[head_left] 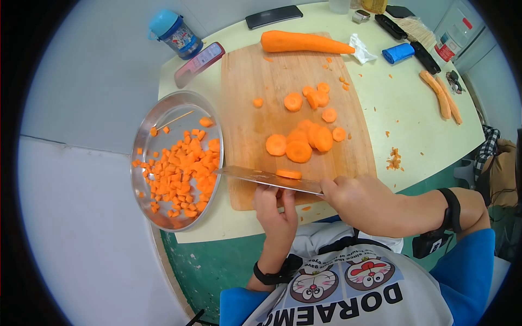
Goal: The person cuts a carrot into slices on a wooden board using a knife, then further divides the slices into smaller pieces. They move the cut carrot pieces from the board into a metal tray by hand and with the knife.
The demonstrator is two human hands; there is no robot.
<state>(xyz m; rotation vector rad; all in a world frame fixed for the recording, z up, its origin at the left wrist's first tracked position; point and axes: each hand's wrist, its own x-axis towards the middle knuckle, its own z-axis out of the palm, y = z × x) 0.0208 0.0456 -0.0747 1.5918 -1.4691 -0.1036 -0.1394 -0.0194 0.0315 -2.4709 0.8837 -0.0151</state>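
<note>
Table [402, 114] pale yellow, bearing wooden board [244, 136]; grey floor beside.

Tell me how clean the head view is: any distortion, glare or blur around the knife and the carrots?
Head view: strong fisheye, black corners, the table edge bowed. Even light, soft shadows. Mild glare on the steel plate and the knife blade. Carrot slices and both hands sharp; far clutter is small and soft.
</note>
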